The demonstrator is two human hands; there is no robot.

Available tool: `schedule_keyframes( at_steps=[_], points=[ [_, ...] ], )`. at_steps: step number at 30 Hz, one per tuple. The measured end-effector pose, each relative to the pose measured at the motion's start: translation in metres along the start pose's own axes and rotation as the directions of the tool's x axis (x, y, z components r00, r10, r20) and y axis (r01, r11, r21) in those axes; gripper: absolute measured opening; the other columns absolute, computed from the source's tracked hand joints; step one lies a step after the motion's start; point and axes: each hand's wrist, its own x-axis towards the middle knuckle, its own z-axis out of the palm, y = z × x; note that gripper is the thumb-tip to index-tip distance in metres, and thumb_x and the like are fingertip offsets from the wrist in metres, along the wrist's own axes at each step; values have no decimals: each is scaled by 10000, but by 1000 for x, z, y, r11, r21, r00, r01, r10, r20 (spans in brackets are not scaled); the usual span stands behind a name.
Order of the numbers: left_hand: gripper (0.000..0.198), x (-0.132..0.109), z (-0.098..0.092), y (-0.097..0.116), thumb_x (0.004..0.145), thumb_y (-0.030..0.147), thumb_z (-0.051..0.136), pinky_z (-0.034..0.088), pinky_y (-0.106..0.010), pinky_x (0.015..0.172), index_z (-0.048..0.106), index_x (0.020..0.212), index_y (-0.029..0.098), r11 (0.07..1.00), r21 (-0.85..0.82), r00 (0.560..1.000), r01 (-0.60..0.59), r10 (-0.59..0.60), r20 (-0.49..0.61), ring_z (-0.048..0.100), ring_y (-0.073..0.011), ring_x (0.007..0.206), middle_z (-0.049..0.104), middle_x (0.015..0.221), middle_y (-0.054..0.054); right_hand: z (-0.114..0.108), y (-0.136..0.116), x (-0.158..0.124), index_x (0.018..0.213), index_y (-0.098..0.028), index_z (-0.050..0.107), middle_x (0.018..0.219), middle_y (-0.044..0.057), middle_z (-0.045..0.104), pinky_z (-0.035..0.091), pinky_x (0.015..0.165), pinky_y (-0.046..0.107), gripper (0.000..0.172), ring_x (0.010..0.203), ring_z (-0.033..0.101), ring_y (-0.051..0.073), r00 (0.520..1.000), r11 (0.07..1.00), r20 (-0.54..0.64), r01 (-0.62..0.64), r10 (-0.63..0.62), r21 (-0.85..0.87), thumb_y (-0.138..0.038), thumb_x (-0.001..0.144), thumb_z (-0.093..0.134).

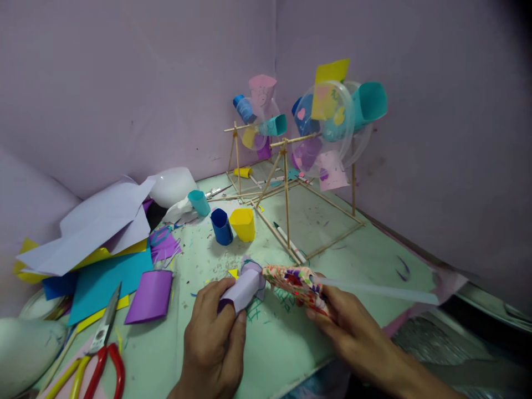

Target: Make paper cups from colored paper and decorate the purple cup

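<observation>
My left hand is closed round a small pale lilac paper cup, held tilted above the table's front part. My right hand grips a hot glue gun with a colourful patterned body. A long whitish glue stick sticks out of its rear to the right. The gun's nozzle end is at the lilac cup's rim; whether they touch I cannot tell. Just beyond stand a dark blue paper cup and a yellow paper cup. A purple paper cup lies to the left.
Two stick-framed wheels with paper cups stand at the back right, the nearer wheel larger in view. Red-handled scissors and yellow-handled ones lie front left. Paper sheets pile up behind them. A teal cup and a marker lie farther back.
</observation>
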Motion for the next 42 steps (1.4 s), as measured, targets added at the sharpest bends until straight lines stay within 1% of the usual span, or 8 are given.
schedule_keyframes(
  at_steps=[17, 20, 23, 26, 29, 35, 39, 42],
  points=[
    [185, -1, 9, -2, 763, 26, 503, 527, -461, 811, 520, 841, 192, 986, 93, 983, -137, 147, -111, 563, -277, 1004, 591, 1107, -144, -2, -12, 9, 1137, -206, 633, 998, 100, 717, 519, 804, 388, 326, 881, 661, 273, 1000, 1000, 9, -13, 13, 18, -265, 863, 465],
    [190, 1, 5, -1, 752, 14, 519, 529, -457, 813, 532, 852, 175, 983, 95, 984, -154, 161, -75, 565, -283, 999, 596, 1095, -155, -6, -13, 9, 1112, -182, 625, 991, 95, 709, 513, 794, 376, 342, 882, 651, 267, 995, 980, 1, -94, 95, 175, -326, 816, 529],
    [225, 6, -6, 0, 726, 1, 575, 539, -411, 804, 547, 886, 156, 981, 91, 985, -171, 173, -20, 583, -269, 983, 607, 1064, -159, -17, -9, 5, 1118, -173, 581, 770, 42, 687, 500, 584, 287, 419, 649, 620, 200, 973, 888, -9, -205, 229, 411, -400, 766, 589],
    [221, 13, -20, 0, 750, 38, 595, 553, -331, 754, 579, 938, 153, 981, 112, 987, -157, 158, 5, 624, -232, 934, 628, 1034, -140, -34, 2, 3, 951, -186, 567, 518, -31, 552, 357, 410, 221, 346, 432, 462, 122, 912, 779, -88, -288, 400, 556, -442, 730, 640],
    [167, 18, -32, -3, 796, 114, 576, 563, -269, 689, 595, 956, 161, 975, 153, 987, -161, 159, 27, 661, -193, 832, 658, 961, -110, -54, 16, 12, 778, -198, 545, 514, -32, 541, 302, 375, 214, 289, 408, 422, 101, 842, 706, -141, -333, 522, 625, -390, 639, 711],
    [79, 21, -35, -7, 808, 162, 585, 564, -246, 650, 605, 884, 151, 968, 176, 982, -181, 167, 93, 674, -179, 762, 677, 899, -110, -73, 37, 49, 722, -203, 672, 703, 22, 663, 429, 420, 217, 101, 568, 583, 134, 809, 678, -154, -354, 568, 644, -250, 651, 727],
    [151, 15, -29, -8, 783, 137, 615, 567, -268, 660, 607, 934, 138, 960, 187, 972, -209, 184, 146, 670, -187, 786, 671, 940, -127, -71, 43, 68, 697, -202, 681, 698, 20, 684, 539, 568, 237, 27, 623, 633, 141, 778, 646, -177, -345, 602, 680, -202, 698, 708],
    [208, 10, -26, -8, 775, 179, 642, 573, -286, 680, 611, 978, 144, 954, 202, 966, -222, 187, 180, 680, -201, 808, 678, 985, -132, -74, 46, 77, 682, -193, 684, 719, 34, 705, 565, 689, 291, 36, 668, 665, 168, 800, 660, -137, -369, 584, 655, -200, 717, 689]
  ],
)
